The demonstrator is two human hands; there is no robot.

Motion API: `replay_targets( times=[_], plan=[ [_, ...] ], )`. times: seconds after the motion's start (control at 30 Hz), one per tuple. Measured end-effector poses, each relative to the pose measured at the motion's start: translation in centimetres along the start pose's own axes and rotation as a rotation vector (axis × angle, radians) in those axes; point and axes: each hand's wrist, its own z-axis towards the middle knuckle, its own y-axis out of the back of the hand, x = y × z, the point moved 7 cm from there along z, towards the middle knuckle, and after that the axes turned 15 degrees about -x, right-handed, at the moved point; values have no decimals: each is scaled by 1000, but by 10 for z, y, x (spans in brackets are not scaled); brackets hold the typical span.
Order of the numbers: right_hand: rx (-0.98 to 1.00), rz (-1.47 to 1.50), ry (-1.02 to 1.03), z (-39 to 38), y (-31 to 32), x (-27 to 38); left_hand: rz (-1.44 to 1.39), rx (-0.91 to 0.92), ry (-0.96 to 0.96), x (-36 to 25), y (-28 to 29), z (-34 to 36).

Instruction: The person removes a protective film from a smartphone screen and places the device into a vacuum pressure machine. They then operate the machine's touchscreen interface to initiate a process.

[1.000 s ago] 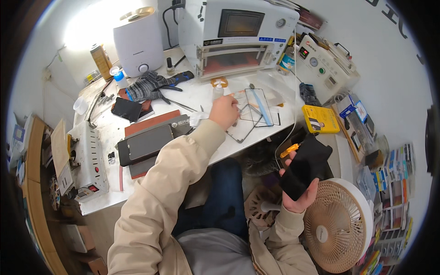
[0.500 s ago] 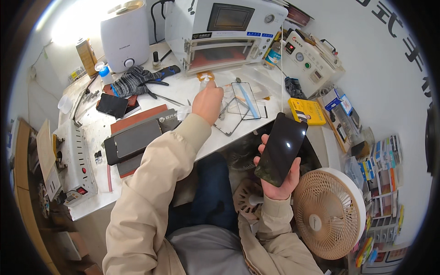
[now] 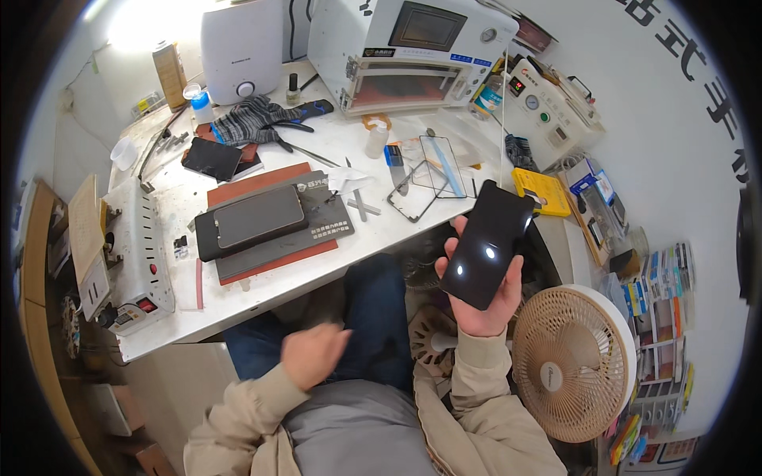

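My right hand [image 3: 484, 316] holds a black smartphone [image 3: 490, 244] upright, clear of the bench. Its dark glossy face reflects several bright spots of light. Over my lap, my left hand [image 3: 313, 355] is smeared by motion, so I cannot make out its fingers or anything in them. A second phone [image 3: 260, 218], grey-faced, lies on a dark mat [image 3: 329, 230] over a red-brown pad. Beside the mat are a crumpled white wipe [image 3: 346, 181] and a small clear bottle [image 3: 377, 143]. Thin black phone frames [image 3: 413, 202] lie toward the bench's front edge.
A white machine with a glass door [image 3: 409, 83] stands at the back. Grey knit gloves [image 3: 252, 123] and a black phone [image 3: 212, 159] lie back left, beyond a white power box [image 3: 141, 274]. A yellow box [image 3: 540, 192] sits at right; a fan [image 3: 573, 365] is near my right arm.
My left hand has pulled back from beside the small bottle on the bench to above my lap. My right hand keeps hold of the smartphone. The view has shifted slightly.
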Motion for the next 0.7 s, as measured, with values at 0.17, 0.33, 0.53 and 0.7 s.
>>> replay_targets(
  times=[0.17, 0.33, 0.53, 0.7],
  plan=[
    [17, -75, -27, 9, -9, -16, 182, -153, 424, 115, 57, -133],
    [36, -68, -108, 24, -18, -40, 255, -246, 740, 170, 58, -231],
    [43, -64, -169, 50, -22, -62, -120, -138, 1046, 214, 57, -312],
    [68, -38, -191, 79, -32, -84, 212, -200, 941, 187, 103, -285]
  ],
)
